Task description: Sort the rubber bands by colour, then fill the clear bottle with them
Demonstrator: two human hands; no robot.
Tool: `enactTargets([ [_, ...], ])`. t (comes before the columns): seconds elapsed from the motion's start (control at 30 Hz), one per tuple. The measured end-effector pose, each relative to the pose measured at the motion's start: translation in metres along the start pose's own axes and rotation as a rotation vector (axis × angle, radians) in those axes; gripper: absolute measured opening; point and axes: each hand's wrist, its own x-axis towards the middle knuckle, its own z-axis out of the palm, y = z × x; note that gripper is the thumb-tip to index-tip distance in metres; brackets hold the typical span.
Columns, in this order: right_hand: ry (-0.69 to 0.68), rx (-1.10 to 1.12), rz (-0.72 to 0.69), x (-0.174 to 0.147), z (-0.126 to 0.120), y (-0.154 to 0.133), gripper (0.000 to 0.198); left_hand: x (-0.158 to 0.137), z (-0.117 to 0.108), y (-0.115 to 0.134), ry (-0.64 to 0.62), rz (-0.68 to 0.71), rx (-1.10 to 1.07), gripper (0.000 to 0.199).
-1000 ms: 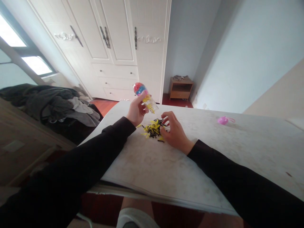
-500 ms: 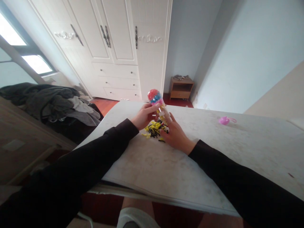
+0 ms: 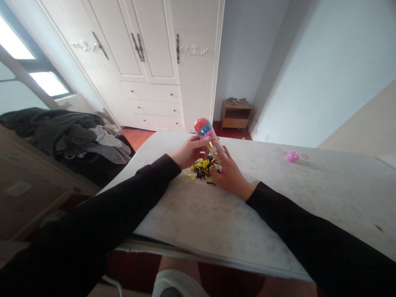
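A clear plastic bottle [image 3: 204, 128], with red, blue and pink layers of small pieces in it, slants over the table. Its rounded end points up and away from me. My left hand [image 3: 192, 152] is closed around its middle from the left, thumb on top. At the lower end, my right hand [image 3: 230, 171] has its fingers curled against the bottle; the bottle's mouth is hidden there. Right under both hands lies a heap of small yellow and black bands [image 3: 200, 169], too small to make out singly. The right fingertips and thumb are close to this heap.
The white table [image 3: 198, 218] has a stained top. A pink rounded piece with a loop [image 3: 291, 156] lies far to the right on it. Dark and grey clothes [image 3: 77, 132] are piled at the left. A white wardrobe [image 3: 151, 99] and a small wooden nightstand [image 3: 236, 115] stand behind.
The bottle has shifted slightly right and toward me, and both hands have moved a little with it. The heap of bands looks the same.
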Motion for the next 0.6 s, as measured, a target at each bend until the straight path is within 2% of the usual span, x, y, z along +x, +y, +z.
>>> enactTargets([
  [0.1, 0.011, 0.045, 0.005, -0.0003, 0.0006, 0.0029, 0.091, 0.0015, -0.0006, 0.0009, 0.039, 0.034, 0.004, 0.037],
  [0.2, -0.005, 0.072, 0.029, -0.0023, 0.0005, 0.0024, 0.083, 0.0044, -0.0005, 0.0046, 0.144, 0.079, -0.068, 0.033],
  [0.3, -0.016, 0.080, 0.025, -0.0041, 0.0000, -0.0014, 0.085, 0.0064, -0.0003, 0.0083, 0.227, 0.115, -0.098, 0.031],
  [0.37, -0.009, 0.070, 0.034, -0.0044, 0.0000, -0.0040, 0.090, 0.0062, 0.0000, 0.0083, 0.205, 0.096, -0.086, 0.031],
  [0.47, 0.006, 0.057, 0.060, -0.0038, 0.0009, -0.0048, 0.096, 0.0040, 0.0006, 0.0043, 0.093, 0.026, -0.051, 0.032],
  [0.6, 0.009, 0.008, 0.049, -0.0030, 0.0032, 0.0011, 0.095, 0.0014, -0.0009, -0.0004, -0.002, -0.007, -0.004, 0.043],
])
